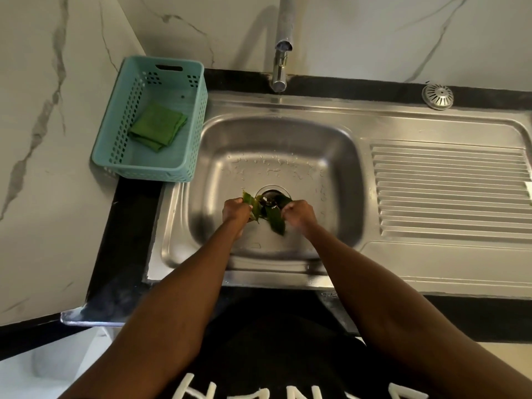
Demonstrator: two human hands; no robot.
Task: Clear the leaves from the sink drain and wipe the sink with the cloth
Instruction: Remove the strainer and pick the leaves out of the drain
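Note:
Both my hands reach down into the steel sink [276, 139], right at the drain [272, 195]. My left hand [236, 210] grips a bunch of green leaves [275, 218] at the drain's left side. My right hand [298, 211] pinches more of the leaves on the drain's right side. One long leaf hangs down between the two hands. The folded green cloth [157, 126] lies in the teal basket [121, 156] to the left of the sink, away from both hands.
A tap [282, 50] rises behind the basin, its spout above the back edge. The ribbed draining board [449, 191] spreads to the right. A round metal strainer [437, 96] sits at the back right. Marble walls close in on the left and back.

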